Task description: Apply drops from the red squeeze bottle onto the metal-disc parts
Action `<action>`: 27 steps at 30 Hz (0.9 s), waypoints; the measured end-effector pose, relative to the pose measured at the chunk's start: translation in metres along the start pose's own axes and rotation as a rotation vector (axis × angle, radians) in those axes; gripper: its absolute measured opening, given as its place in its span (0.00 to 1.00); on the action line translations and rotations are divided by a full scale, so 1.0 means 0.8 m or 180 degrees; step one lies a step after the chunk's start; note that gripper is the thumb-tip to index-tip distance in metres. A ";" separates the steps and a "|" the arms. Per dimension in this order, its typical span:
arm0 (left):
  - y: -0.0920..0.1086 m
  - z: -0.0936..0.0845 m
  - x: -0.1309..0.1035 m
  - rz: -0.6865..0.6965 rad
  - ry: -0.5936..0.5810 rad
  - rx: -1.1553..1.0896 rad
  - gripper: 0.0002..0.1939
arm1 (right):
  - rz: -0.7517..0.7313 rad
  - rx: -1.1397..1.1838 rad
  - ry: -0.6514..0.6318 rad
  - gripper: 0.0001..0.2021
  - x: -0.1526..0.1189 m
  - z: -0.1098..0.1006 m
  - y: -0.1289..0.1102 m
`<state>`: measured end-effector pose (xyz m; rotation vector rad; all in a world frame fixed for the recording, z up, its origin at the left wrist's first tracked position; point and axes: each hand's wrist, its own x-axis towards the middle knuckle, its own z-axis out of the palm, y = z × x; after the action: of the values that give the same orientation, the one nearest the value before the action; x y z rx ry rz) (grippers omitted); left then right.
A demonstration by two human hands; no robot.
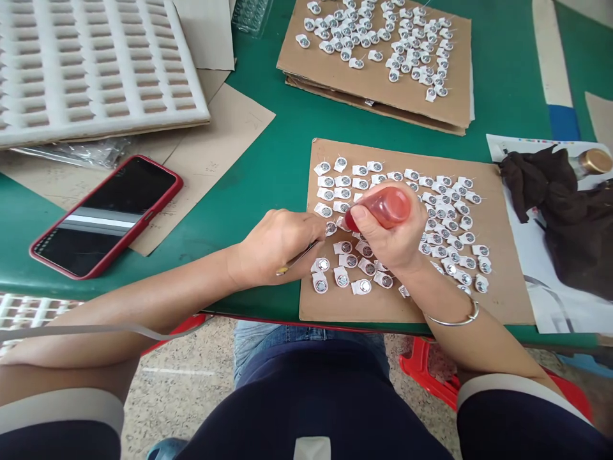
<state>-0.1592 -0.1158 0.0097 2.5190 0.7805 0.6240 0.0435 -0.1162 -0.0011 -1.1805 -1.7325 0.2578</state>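
Mid-frame, the right hand [397,237] wraps a translucent red plastic bottle [389,206], the left hand [280,246] pinches a slim metallic tool [301,257]: likely dispensing, needing steady aim.

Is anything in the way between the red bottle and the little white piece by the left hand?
Nothing I can see. The red bottle, in the right hand, points toward that white piece. The left hand is on its other side. The bottle's tip is unclear.
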 end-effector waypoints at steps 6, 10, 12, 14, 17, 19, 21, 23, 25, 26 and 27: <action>-0.003 0.000 0.001 -0.0011 -0.0023 -0.0140 0.05 | -0.0053 0.0017 -0.0013 0.11 0.000 0.000 0.002; -0.003 0.001 0.000 -0.0024 0.0016 -0.0210 0.04 | -0.0070 0.0072 -0.0016 0.11 0.001 0.000 0.001; -0.003 0.001 0.000 -0.0026 0.0037 -0.0246 0.03 | -0.0083 0.0098 0.0001 0.11 0.001 0.000 0.001; -0.003 0.001 0.000 -0.0039 0.0043 -0.0261 0.03 | -0.0094 0.0098 0.0022 0.11 0.001 0.000 0.001; -0.002 0.001 0.000 -0.0032 0.0039 -0.0265 0.03 | -0.0101 0.0083 0.0041 0.11 0.000 0.001 0.002; -0.003 0.002 0.000 -0.0028 0.0040 -0.0247 0.03 | -0.0116 0.0093 0.0041 0.12 -0.001 0.001 0.002; -0.003 0.002 0.000 -0.0033 0.0043 -0.0231 0.03 | -0.0128 0.0115 0.0031 0.12 -0.001 0.001 0.003; -0.004 0.003 0.000 -0.0045 0.0035 -0.0228 0.03 | -0.0128 0.0132 0.0008 0.12 -0.002 0.000 0.003; -0.004 0.003 -0.001 -0.0057 0.0012 -0.0230 0.03 | -0.0117 0.0134 -0.0014 0.11 -0.002 0.000 0.003; -0.004 0.003 -0.001 -0.0062 -0.0002 -0.0226 0.03 | -0.0112 0.0134 -0.0016 0.11 -0.002 0.000 0.003; -0.004 0.003 -0.001 -0.0064 -0.0010 -0.0219 0.03 | -0.0112 0.0138 -0.0015 0.11 -0.002 0.000 0.003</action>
<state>-0.1603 -0.1145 0.0058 2.4462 0.7693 0.6293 0.0447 -0.1162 -0.0032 -1.1181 -1.7418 0.2758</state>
